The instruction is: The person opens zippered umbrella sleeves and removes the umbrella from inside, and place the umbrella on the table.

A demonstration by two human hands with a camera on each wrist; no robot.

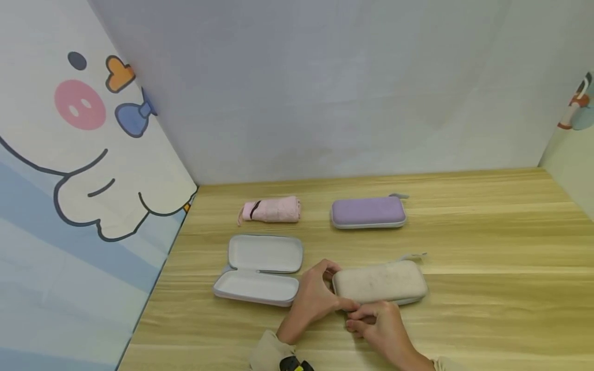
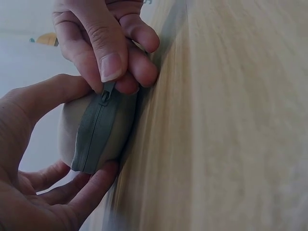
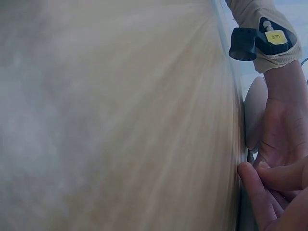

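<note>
A cream zippered case (image 1: 380, 282) lies closed on the wooden table, its grey zipper band (image 2: 96, 130) facing the left wrist camera. My left hand (image 1: 316, 294) grips the case's left end, thumb on one side and fingers on the other. With thumb and forefinger, my right hand (image 1: 382, 330) pinches the zipper pull at the near left corner; the slider (image 2: 105, 97) shows just below those fingertips. In the right wrist view the right fingers (image 3: 281, 178) hide most of the case.
An open case (image 1: 255, 288) with a pale inside lies left of my left hand. Behind it is a folded pink umbrella (image 1: 274, 210). A purple case (image 1: 368, 212) lies farther back. Fabric walls (image 1: 325, 93) stand behind and left of the table.
</note>
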